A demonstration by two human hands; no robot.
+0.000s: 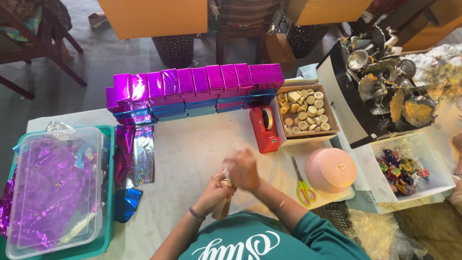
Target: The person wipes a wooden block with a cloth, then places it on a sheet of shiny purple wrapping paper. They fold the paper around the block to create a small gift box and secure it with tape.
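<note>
2 stacked rows of foil-wrapped boxes point(192, 91), magenta over blue, line the back of the white bench point(192, 149). At the left a clear plastic tub point(53, 188) holds crumpled purple foil, with loose foil sheets point(137, 159) beside it. To the right sit a carton of small round wooden pieces point(304, 114), a red tape dispenser point(263, 127), a pink domed lid point(330, 169) and green-handled scissors point(302, 185).

Both hands meet at the bench's near edge: the left hand point(211, 192) is closed around a small pale wooden piece point(222, 208), and the right hand point(244, 168) curls over its top, seemingly pressing clear film there. I judge this the wrapping step. Finishing it likely calls for a firm hold and tape.
</note>
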